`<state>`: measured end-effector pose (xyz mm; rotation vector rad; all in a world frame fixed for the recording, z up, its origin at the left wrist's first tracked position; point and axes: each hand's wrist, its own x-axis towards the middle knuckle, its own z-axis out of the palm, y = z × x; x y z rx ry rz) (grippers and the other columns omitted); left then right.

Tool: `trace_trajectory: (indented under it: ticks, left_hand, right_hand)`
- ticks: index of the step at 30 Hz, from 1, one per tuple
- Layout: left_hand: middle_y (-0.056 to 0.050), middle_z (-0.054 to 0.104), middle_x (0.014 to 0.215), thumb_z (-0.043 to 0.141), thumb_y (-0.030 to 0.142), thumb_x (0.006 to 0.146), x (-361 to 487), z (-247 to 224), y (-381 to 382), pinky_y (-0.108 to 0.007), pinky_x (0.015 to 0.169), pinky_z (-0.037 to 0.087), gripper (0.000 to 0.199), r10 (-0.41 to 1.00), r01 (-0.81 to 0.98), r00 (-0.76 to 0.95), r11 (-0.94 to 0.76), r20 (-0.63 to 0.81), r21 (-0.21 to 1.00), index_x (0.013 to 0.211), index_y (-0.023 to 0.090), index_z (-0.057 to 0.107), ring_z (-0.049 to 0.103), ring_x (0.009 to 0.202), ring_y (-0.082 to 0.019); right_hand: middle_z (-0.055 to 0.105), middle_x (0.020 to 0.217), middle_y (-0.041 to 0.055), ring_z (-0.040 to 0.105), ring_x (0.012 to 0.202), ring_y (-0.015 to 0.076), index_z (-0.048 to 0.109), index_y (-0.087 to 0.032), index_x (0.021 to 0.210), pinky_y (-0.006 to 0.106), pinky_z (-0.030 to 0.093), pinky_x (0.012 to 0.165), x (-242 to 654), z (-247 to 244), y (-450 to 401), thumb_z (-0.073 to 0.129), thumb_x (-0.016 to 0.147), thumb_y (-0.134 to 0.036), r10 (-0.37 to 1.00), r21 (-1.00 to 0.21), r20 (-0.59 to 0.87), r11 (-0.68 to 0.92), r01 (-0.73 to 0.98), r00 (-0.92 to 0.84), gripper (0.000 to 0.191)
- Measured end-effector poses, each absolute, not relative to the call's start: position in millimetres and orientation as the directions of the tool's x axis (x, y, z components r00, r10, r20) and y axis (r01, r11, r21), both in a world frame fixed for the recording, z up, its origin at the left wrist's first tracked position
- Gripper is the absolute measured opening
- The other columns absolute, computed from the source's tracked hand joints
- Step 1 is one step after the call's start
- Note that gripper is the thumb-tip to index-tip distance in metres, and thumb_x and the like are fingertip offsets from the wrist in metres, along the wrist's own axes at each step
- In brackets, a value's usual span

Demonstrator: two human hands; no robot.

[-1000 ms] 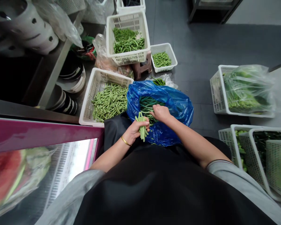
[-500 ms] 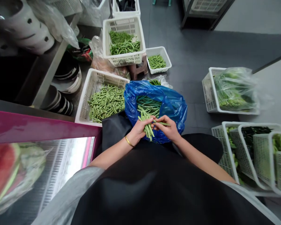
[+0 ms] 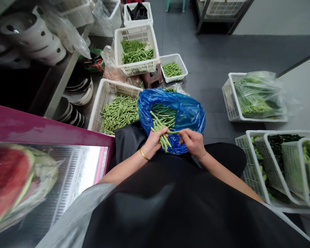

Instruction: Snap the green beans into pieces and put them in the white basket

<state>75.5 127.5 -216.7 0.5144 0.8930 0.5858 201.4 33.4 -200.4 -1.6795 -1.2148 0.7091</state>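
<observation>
My left hand (image 3: 155, 140) is closed around a small bunch of green beans (image 3: 165, 142), their ends sticking out on both sides of the fingers. My right hand (image 3: 193, 141) pinches the end of a single green bean (image 3: 173, 132), which stretches across from the left thumb. Both hands are above the near rim of a blue plastic bag (image 3: 189, 115), which gapes open with long green beans (image 3: 165, 115) inside. Left of the bag, a white basket (image 3: 94, 113) holds a heap of short green bean pieces (image 3: 120, 115).
Beyond the bag, a white basket of greens (image 3: 136, 70) rests on a brown stool (image 3: 152, 80), beside a smaller white basket (image 3: 182, 70). White baskets of vegetables (image 3: 255, 168) line the right. At left are a pink-edged display case (image 3: 67, 132) with cut watermelon and a metal shelf (image 3: 63, 74).
My right hand has moved right, away from the left, drawing one bean out straight between them. The left hand still grips its bunch. The view has shifted slightly.
</observation>
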Motion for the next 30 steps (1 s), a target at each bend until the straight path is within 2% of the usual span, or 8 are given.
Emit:
trace_trajectory:
  ticks: [3,6,10,13,16,19,26,30]
  left_hand:
    - [0.004,0.056,0.054,0.078,0.027,0.052,77,-213,122,-0.019,0.045,0.037,0.032,0.727,-0.277,0.491,0.652,-0.480,0.705,0.074,0.013,0.060,0.049,0.045,-0.006]
    - [0.002,0.059,0.059,0.077,0.027,0.054,74,-208,118,-0.019,0.050,0.040,0.027,0.782,-0.262,0.495,0.550,-0.379,0.793,0.071,0.013,0.061,0.050,0.049,-0.006]
    - [0.000,0.060,0.057,0.076,0.030,0.053,64,-206,124,-0.021,0.048,0.040,0.026,0.657,-0.148,0.666,0.580,-0.353,0.801,0.069,0.013,0.064,0.050,0.047,-0.008]
    - [-0.002,0.059,0.051,0.076,0.030,0.050,60,-209,132,-0.021,0.044,0.037,0.027,0.445,0.002,0.812,0.646,-0.379,0.764,0.065,0.011,0.065,0.050,0.043,-0.009]
    - [-0.003,0.058,0.049,0.076,0.029,0.049,59,-214,133,-0.021,0.040,0.035,0.026,0.298,0.105,0.866,0.676,-0.401,0.729,0.061,0.010,0.065,0.049,0.040,-0.009]
    - [-0.004,0.059,0.050,0.076,0.028,0.050,55,-218,128,-0.020,0.040,0.036,0.025,0.242,0.152,0.862,0.716,-0.446,0.682,0.061,0.009,0.064,0.049,0.040,-0.009]
    - [0.001,0.055,0.049,0.069,0.026,0.067,49,-235,136,-0.019,0.041,0.040,0.022,0.520,-0.125,0.542,0.827,-0.660,0.548,0.059,0.012,0.054,0.048,0.038,-0.006]
    - [-0.006,0.065,0.063,0.070,0.026,0.067,55,-232,144,-0.025,0.052,0.051,0.022,0.398,-0.066,0.646,0.879,-0.651,0.472,0.069,0.012,0.053,0.063,0.055,-0.015]
  right_hand:
    - [0.044,0.044,-0.0049,0.049,0.042,0.0125,0.052,-0.022,0.067,0.026,0.043,0.046,204,-210,49,0.051,0.079,-0.058,0.822,-0.992,-0.120,-0.123,-0.032,0.557,0.038]
    - [0.038,0.040,-0.0078,0.045,0.038,0.0101,0.046,-0.022,0.060,0.023,0.040,0.041,226,-224,58,0.055,0.069,-0.066,0.721,-0.964,-0.249,-0.121,-0.237,0.647,0.045]
    - [0.062,0.057,-0.0007,0.060,0.058,0.0133,0.059,-0.018,0.068,0.025,0.047,0.055,251,-221,46,0.072,0.057,-0.054,0.861,-0.903,-0.429,-0.417,-0.106,0.273,0.039]
    - [0.069,0.079,0.0027,0.063,0.072,0.0149,0.066,-0.018,0.088,0.026,0.049,0.062,251,-206,44,0.076,0.055,-0.047,0.880,-0.881,-0.473,-0.470,-0.057,0.055,0.045]
    - [0.063,0.064,-0.0021,0.055,0.051,0.0089,0.065,-0.018,0.093,0.022,0.043,0.048,248,-196,61,0.071,0.059,-0.053,0.907,-0.909,-0.383,-0.336,-0.249,0.177,0.048]
    - [0.053,0.051,-0.0050,0.046,0.040,0.0061,0.064,-0.016,0.076,0.021,0.037,0.040,248,-192,77,0.075,0.056,-0.048,0.900,-0.930,-0.321,-0.240,-0.280,0.296,0.039]
    - [0.061,0.057,-0.0013,0.061,0.052,0.0140,0.061,-0.021,0.075,0.029,0.051,0.055,212,-171,28,0.066,0.073,-0.037,0.845,-0.995,0.021,-0.037,0.098,0.535,0.017]
    - [0.063,0.059,-0.0003,0.063,0.052,0.0160,0.059,-0.020,0.075,0.030,0.053,0.054,199,-176,23,0.065,0.073,-0.043,0.920,-0.986,-0.154,-0.166,0.005,0.360,0.024]
